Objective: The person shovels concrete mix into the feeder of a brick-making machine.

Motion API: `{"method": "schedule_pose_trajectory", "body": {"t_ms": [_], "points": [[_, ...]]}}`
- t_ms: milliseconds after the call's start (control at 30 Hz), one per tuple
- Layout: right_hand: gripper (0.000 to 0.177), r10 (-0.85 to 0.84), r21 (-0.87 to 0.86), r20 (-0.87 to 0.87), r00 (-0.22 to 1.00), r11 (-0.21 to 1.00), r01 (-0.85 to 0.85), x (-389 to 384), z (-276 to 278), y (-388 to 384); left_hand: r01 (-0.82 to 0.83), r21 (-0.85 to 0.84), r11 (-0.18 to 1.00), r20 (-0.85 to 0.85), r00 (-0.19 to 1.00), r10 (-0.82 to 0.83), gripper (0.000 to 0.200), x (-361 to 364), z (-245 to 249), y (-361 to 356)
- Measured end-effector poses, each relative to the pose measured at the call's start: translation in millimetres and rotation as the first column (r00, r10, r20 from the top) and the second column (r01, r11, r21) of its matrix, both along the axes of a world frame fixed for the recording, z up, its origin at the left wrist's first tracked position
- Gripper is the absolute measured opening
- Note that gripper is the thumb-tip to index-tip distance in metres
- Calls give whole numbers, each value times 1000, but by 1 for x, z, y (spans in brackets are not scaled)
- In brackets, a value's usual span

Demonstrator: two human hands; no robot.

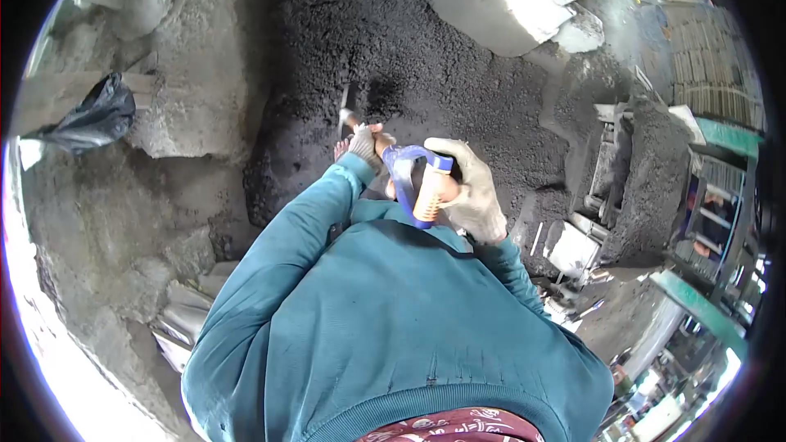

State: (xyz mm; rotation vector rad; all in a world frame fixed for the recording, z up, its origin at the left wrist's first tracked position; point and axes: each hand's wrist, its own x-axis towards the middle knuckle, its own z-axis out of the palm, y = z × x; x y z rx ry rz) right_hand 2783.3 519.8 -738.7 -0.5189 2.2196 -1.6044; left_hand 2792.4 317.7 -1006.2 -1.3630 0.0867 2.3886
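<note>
A shovel with a blue and orange D-shaped handle runs forward from my body. My right hand, in a pale glove, is closed on the orange crossbar of the handle. Further down, my left hand wraps round the shaft, also in a light knit glove with bare fingertips showing. The blade, slightly blurred, points down at the dark, crumbly material heaped on the ground before me. Most of the shaft is hidden behind the handle and my left hand.
Rough concrete blocks stand on the left, with a black plastic bag on them. A pale slab lies at the far side. A metal frame lies to the right, near stacked boards and a rack.
</note>
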Motion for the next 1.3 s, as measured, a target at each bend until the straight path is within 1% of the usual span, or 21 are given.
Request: {"method": "schedule_pose_trajectory", "body": {"t_ms": [67,100,133,200,267,333,367,467,533,567,633,667,733,800,833,900,933,967,1033,1100,1300], "points": [[41,-9,-291,257,966,953,86,-10,-1,8,-13,-176,984,-78,997,-1,20,-4,15,17],[39,43,-411,579,814,878,246,-12,-11,17,22,36,999,-197,980,-15,20,-2,8,18],[39,-71,-327,600,797,887,325,-17,-18,18,80,239,968,-318,948,0,21,-3,7,19],[40,-357,53,757,548,869,493,-35,-66,30,118,186,976,-212,974,-77,22,-13,13,51],[39,-94,-23,978,188,841,540,-50,-189,62,244,256,936,-229,955,-186,21,-22,59,83],[37,261,-189,965,-31,770,609,-47,-226,75,148,169,974,-165,979,-121,19,-23,108,122],[37,316,-224,948,-41,755,616,-41,-228,79,174,102,979,-151,976,-157,17,-19,94,143],[29,184,-239,971,152,775,585,-47,-211,68,196,0,981,-168,967,-193,21,3,71,172],[24,104,-250,954,281,794,554,-50,-212,59,127,40,991,-265,958,-112,28,21,122,141],[10,-69,-80,983,169,668,740,-53,-234,57,176,-27,984,-333,927,-175,36,34,121,125],[9,-150,1,985,88,513,858,-58,-262,66,219,-235,947,-368,881,-295,47,56,155,87],[9,-193,47,981,39,423,905,-58,-277,77,181,-101,978,-429,879,-207,56,72,171,65],[9,-203,7,974,101,473,881,-51,-294,105,77,-186,980,-429,891,-152,64,96,201,38],[8,-214,-18,963,161,549,836,-45,-285,124,54,-376,925,-518,815,-258,75,117,188,34],[8,-253,79,963,89,586,807,-47,-321,150,30,-370,928,-611,745,-268,84,121,183,30],[7,-383,141,914,137,614,777,-33,-327,156,-28,-459,888,-670,668,-325,76,118,192,28],[7,-443,167,881,167,621,766,-29,-319,156,-75,-531,844,-677,636,-370,73,116,199,28],[7,-485,140,848,213,593,793,-20,-311,152,-35,-727,685,-536,652,-536,70,114,203,26],[6,-571,173,795,206,538,825,-16,-296,133,110,-962,249,-123,639,-759,64,110,210,22],[6,-651,197,737,183,466,863,-20,-287,106,-28,-993,114,-97,749,-656,63,120,201,17],[9,-643,19,699,314,456,890,-53,-267,8,7,-798,602,-267,892,-364,35,166,173,-80]]}}
